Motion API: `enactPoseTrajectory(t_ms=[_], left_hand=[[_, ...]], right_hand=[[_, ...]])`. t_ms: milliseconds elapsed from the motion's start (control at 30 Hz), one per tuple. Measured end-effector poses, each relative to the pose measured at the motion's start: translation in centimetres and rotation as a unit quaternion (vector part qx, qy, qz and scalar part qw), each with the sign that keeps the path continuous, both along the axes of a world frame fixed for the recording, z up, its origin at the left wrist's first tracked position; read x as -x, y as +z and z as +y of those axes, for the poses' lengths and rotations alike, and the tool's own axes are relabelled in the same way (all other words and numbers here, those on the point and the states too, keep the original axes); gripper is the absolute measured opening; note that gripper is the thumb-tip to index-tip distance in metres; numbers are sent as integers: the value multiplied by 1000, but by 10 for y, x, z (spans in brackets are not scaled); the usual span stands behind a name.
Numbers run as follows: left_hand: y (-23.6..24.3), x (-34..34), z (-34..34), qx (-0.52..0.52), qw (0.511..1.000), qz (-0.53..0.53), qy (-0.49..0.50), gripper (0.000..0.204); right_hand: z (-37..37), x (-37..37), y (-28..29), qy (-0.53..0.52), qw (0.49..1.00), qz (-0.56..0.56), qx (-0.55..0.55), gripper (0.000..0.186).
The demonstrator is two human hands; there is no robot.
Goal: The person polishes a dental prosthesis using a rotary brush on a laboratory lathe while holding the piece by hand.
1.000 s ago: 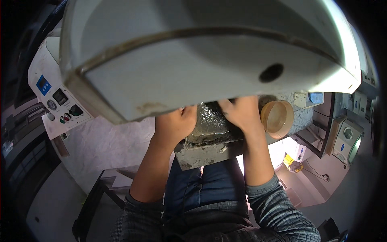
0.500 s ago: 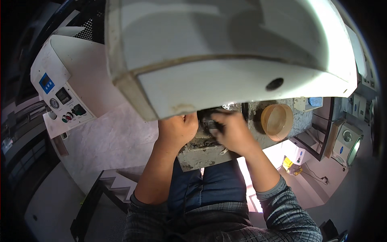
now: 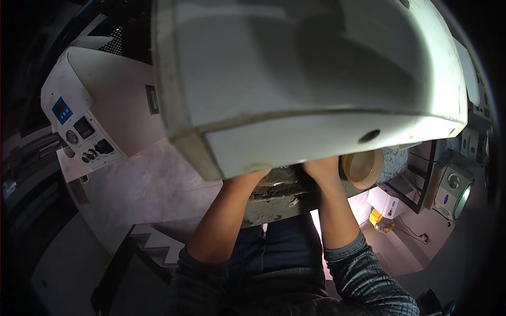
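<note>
A large white machine hood (image 3: 295,68) fills the upper middle and covers my fingers. My left hand (image 3: 252,176) reaches under its front edge, over a dark, wet, grimy metal block (image 3: 271,216) with a small pale fitting (image 3: 293,202) on its front. My right hand (image 3: 321,169) also goes under the hood, at the block's right side, beside a round tan bowl (image 3: 362,176). What either hand holds is hidden.
A white machine with a control panel (image 3: 87,139) stands at the left, beside a pale counter (image 3: 147,195). At the right are a black frame (image 3: 421,179), a smaller white machine (image 3: 452,190) and a yellow object (image 3: 380,220) lower down.
The hood now sits lower in view and hides more of both hands. My right hand, seen moving over the wet block half a second ago, has moved forward and up under the hood.
</note>
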State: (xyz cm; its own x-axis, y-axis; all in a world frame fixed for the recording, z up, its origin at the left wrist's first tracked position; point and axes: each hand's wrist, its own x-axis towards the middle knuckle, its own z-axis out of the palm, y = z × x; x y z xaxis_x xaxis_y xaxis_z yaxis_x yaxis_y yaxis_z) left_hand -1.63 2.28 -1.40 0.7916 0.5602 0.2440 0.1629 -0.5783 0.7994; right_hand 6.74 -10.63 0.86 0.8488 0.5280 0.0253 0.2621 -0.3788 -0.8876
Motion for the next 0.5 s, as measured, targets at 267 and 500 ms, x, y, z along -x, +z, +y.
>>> enactPoseTrajectory(t_ms=[267, 500], left_hand=[[-11, -5, -1, 150, 987, 56, 33, 12], [-21, -10, 5, 79, 996, 28, 15, 12]], right_hand=[[-10, -1, -25, 22, 993, -96, 59, 18], [-12, 4, -33, 36, 990, -121, 65, 21]])
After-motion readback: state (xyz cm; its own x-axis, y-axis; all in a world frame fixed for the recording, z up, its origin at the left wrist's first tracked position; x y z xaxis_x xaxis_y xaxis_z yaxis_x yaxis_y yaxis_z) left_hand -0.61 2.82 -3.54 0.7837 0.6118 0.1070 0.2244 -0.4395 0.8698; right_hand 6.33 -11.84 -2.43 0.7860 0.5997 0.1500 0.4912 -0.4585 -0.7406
